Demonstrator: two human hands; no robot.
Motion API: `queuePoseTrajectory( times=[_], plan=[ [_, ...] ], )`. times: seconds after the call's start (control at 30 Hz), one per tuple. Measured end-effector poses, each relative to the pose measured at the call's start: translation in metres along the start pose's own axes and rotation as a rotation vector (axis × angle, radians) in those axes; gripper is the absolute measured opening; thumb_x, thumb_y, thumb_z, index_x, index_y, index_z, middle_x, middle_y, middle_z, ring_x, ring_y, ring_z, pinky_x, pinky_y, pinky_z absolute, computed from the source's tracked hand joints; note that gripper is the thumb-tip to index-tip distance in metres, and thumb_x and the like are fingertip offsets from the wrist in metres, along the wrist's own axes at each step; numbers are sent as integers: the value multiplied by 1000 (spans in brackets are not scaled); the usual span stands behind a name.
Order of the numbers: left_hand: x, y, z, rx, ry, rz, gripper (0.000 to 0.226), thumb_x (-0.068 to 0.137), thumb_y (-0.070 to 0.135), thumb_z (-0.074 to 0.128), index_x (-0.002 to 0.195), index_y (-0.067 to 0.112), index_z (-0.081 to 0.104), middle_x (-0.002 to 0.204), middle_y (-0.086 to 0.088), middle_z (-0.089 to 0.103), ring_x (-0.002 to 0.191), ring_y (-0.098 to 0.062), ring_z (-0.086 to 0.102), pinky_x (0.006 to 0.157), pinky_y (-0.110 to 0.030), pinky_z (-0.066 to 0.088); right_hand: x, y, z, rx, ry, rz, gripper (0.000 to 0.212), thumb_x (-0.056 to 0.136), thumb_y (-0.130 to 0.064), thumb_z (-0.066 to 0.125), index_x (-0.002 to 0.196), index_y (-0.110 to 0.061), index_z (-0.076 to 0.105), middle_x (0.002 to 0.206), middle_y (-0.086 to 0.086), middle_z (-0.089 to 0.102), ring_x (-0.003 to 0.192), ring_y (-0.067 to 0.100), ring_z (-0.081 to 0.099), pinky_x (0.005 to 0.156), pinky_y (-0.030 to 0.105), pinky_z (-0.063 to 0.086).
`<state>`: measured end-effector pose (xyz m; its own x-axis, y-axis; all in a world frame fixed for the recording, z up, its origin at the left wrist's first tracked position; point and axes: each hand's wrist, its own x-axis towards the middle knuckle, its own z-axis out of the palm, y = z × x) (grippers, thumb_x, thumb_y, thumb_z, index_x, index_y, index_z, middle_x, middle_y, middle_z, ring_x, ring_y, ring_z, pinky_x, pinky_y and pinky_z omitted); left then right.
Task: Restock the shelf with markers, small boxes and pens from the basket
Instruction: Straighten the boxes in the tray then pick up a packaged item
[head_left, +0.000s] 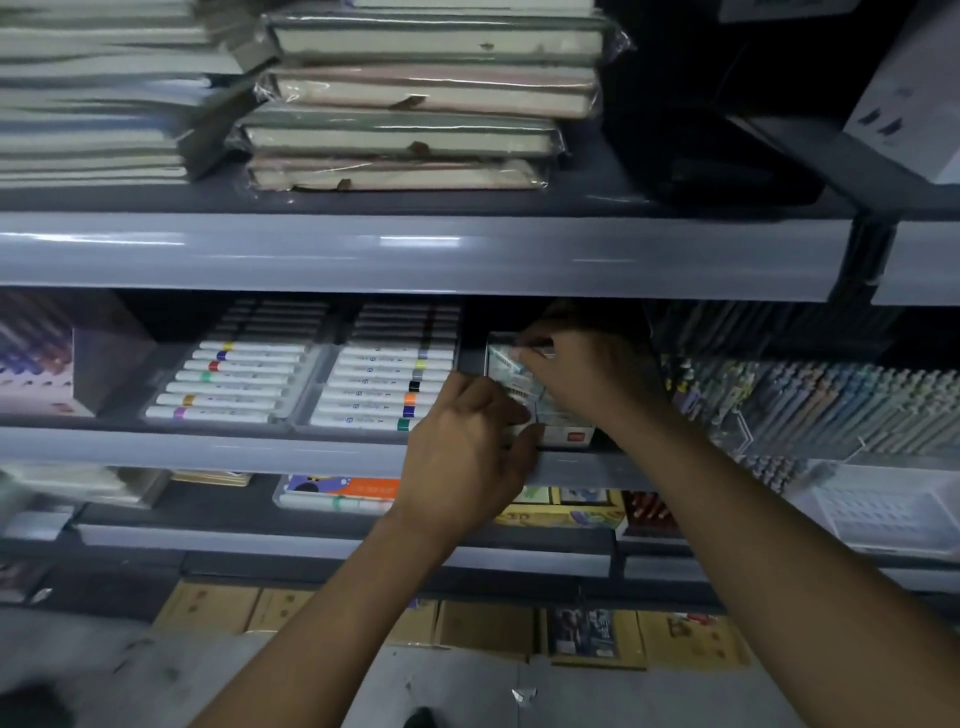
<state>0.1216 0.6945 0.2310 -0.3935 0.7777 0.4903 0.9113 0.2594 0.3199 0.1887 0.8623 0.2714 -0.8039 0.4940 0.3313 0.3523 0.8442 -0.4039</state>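
Placement of the small boxes (524, 384) in the middle shelf (208, 447) is the step in hand, as I judge it, and to do it well the boxes should go straight back into the dark gap, squared against the divider (470, 358) on their left side, without tilting and without pushing on the marker trays (379, 384) beside them. It is better to slide them low along the shelf floor than to drop them, because the wrapping looks glossy and can slip. The left hand (467, 457) is at the front edge of the shelf, its fingers curled round the near lower corner of the boxes, so it grips them from the front and left. The right hand (582, 374) reaches deeper, under the shelf above, and its fingertips (535, 347) pinch the upper far part of the boxes; the palm covers their right side. So the boxes lie between the two hands, touching both, just right of the markers (234, 384) and left of the rows of pens (810, 405). How many boxes are in the bundle I cannot tell, because the hands hide much of it. The basket is not in view.
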Motion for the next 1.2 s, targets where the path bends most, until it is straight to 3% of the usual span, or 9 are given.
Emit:
queuePoseTrajectory(
  times=[0.13, 0.37, 0.57, 0.77, 0.9, 1.07, 1.2],
  plan=[
    [1, -2, -1, -20, -3, 18, 25, 98, 37, 65, 104, 18, 80, 104, 4, 70, 110, -20, 56, 78, -39, 54, 12, 2, 7, 18, -116, 74, 24, 96, -43, 68, 102, -21, 76, 106, -4, 67, 88, 13, 61, 73, 24, 41],
    [2, -3, -3, -15, 8, 42, 22, 97, 35, 67, 100, 19, 80, 102, 4, 69, 108, -19, 57, 71, -37, 55, 20, 3, 8, -82, -138, 24, 21, 100, -28, 59, 96, -15, 75, 101, 4, 67, 87, 20, 64, 58, 17, 34],
    [0, -6, -2, -19, -1, 53, 23, 99, 35, 63, 102, 19, 79, 105, 3, 69, 111, -19, 56, 71, -40, 55, 17, 2, 11, -61, -39, 64, 21, 102, -29, 62, 111, -16, 76, 111, 5, 71, 100, 22, 67, 76, 21, 38],
    [0, -8, 0, -28, -5, 50, 24, 99, 35, 61, 102, 19, 78, 103, 3, 67, 111, -21, 56, 71, -42, 55, 4, 2, -1, 46, -6, 48, 18, 101, -35, 61, 106, -24, 74, 104, -4, 72, 90, 13, 64, 71, 18, 41],
    [-3, -9, 3, -51, 16, 52, 21, 99, 33, 63, 103, 18, 78, 105, 3, 67, 112, -20, 56, 73, -41, 55, -10, -3, -16, 76, -141, 5, 11, 92, -38, 72, 94, -29, 77, 97, -14, 70, 87, 6, 63, 69, 17, 43],
    [-6, -10, 5, -63, 18, 47, 21, 99, 31, 61, 105, 17, 77, 108, 2, 66, 113, -21, 57, 75, -41, 55, -16, -5, -16, -22, -140, -25, 6, 92, -28, 76, 94, -26, 82, 97, -10, 71, 77, 1, 54, 58, 5, 27],
    [-7, -10, 4, -53, -2, 50, 22, 99, 30, 59, 107, 17, 76, 110, 3, 66, 115, -20, 57, 79, -40, 56, -12, -9, -10, -20, -110, 7, 11, 98, -25, 70, 97, -23, 81, 99, -6, 75, 80, 4, 62, 61, 5, 32]
  ],
)
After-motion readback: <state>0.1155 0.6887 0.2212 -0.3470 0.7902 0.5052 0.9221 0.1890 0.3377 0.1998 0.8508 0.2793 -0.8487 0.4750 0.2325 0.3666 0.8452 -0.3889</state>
